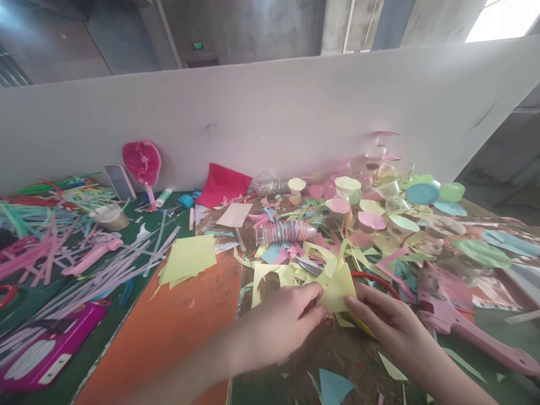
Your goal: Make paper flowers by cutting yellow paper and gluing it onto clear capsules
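Observation:
A small piece of yellow paper [338,291] is held up between my two hands at the middle of the head view. My left hand [291,318] pinches it at the lower left edge. On the opposite edge, the thumb and fingers of my right hand [386,315] are closed on it. Just behind it lie metal scissor blades [310,265], partly covered by scraps, and a red curved handle [377,279]. A cut yellow sheet [264,281] with holes lies beyond my left hand. A yellow edge below my right hand is mostly hidden.
Yellow squares [189,259] are stacked on an orange board [185,320]. Paper scraps and plastic cups with paper circles [422,194] crowd the right. At right lies a pink glue gun [472,332]; at left, pastel strips [101,281] and a magenta case [50,349]. A white partition [253,118] stands behind.

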The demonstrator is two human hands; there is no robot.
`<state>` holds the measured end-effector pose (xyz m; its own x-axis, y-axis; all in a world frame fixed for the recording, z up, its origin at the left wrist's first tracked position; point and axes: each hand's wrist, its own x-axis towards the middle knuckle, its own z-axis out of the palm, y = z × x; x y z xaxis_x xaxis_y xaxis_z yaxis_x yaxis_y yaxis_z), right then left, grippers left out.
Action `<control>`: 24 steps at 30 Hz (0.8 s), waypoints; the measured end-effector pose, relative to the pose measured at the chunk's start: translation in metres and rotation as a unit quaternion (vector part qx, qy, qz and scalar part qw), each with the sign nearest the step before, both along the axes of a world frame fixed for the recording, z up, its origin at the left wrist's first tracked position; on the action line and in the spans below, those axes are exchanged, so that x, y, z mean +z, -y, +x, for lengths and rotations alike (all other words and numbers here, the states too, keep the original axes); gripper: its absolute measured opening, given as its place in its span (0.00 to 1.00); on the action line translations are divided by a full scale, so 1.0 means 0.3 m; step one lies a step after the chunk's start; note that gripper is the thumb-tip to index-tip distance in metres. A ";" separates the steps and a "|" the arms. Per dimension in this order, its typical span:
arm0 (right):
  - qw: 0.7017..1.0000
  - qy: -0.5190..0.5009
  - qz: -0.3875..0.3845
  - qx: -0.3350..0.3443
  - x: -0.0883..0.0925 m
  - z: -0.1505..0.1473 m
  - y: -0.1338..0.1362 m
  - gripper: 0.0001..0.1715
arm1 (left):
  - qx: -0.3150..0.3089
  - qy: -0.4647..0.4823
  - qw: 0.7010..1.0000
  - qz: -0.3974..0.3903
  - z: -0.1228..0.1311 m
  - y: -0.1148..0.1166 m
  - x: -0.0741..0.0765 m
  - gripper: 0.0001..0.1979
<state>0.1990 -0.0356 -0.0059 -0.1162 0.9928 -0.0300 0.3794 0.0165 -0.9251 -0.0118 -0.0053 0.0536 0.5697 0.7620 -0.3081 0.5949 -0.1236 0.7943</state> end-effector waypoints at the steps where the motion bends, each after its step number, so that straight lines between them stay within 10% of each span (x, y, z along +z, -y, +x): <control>1: 1.000 0.001 0.000 -0.002 0.002 -0.001 0.002 0.28 | 0.003 0.001 1.000 0.001 0.001 -0.001 0.000 0.13; 24: 0.999 0.030 -0.001 0.025 0.051 -0.022 0.023 0.26 | 0.046 0.103 0.994 -0.011 0.011 -0.001 -0.034 0.15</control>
<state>0.1926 -0.0426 0.0094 -0.1631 0.9858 -0.0398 0.4333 0.0354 -0.9005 -0.0086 -0.0048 0.0434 0.5499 0.8086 -0.2091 0.4276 -0.0574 0.9022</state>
